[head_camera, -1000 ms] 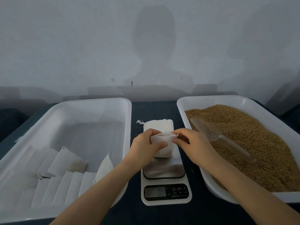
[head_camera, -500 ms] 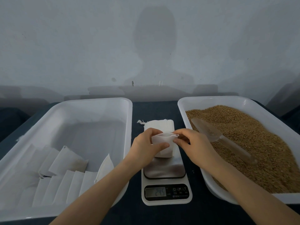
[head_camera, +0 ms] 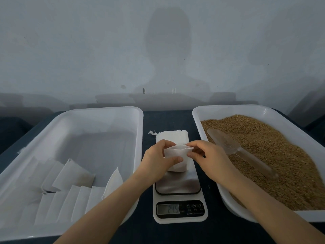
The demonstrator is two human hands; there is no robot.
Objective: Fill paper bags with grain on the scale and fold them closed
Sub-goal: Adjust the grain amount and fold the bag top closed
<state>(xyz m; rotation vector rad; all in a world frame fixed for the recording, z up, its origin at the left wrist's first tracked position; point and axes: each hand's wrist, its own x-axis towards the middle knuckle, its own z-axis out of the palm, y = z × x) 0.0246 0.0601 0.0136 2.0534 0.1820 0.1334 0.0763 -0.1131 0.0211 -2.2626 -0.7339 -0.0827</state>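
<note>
Left hand [head_camera: 158, 161]: thumb in front and fingers behind, pinching the left side of the paper bag [head_camera: 177, 155] at its mouth. Right hand [head_camera: 209, 159]: fingertips pinching the right edge of the same mouth. Between them the mouth is held slightly open.

The bag stands upright on the far end of the steel platform of the kitchen scale [head_camera: 177, 184]. Whether it holds any grain cannot be seen. The display [head_camera: 168, 209] seems to read 245, but the digits are blurred.

Just behind the scale lies a stack of empty bags [head_camera: 171, 137]. On the right, a white tray [head_camera: 197, 117] is heaped with grain [head_camera: 272, 155], and a clear plastic scoop [head_camera: 233, 148] lies on top of it, untouched. On the left, a second white tray [head_camera: 105, 110] holds folded bags [head_camera: 70, 191] in rows at its near end. The worktop [head_camera: 175, 233] is dark.

Judgement: the bag is being opened for filling.

Risks:
- Both hands are on the bag, so their weight probably enters the reading, and any figure taken now is unreliable.
- The right hand must let go to reach the scoop. The thin paper mouth may then close or the bag tip over.
- The mouth is narrow against the scoop, so grain may spill onto the platform and be weighed outside the bag.
</note>
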